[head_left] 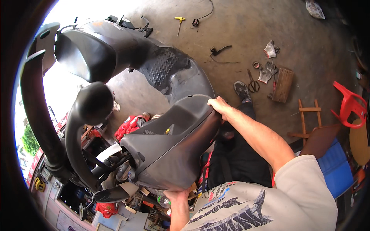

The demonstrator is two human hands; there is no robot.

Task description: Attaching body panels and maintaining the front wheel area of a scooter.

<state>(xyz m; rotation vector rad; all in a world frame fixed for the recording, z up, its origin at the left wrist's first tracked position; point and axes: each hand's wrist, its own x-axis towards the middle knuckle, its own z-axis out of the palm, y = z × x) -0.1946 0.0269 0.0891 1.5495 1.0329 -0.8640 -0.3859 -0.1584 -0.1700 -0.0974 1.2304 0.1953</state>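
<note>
Nearest, your left hand (178,195) meets the near edge of the grey body shell (175,163), mid-scene; hidden fingers leave its grip unclear. Your right hand (219,107) grips the far-right rim. Best steady both ends evenly, minding the studded footboard (158,73) beyond.

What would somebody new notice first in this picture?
Probably the big, hollow, dark-grey plastic shell in the middle, with the person's right fingers gripping its edge. Next might come the bright red plastic chair at the far right, then the T-shaped tool with a yellow handle on the grey floor near the top.
</note>
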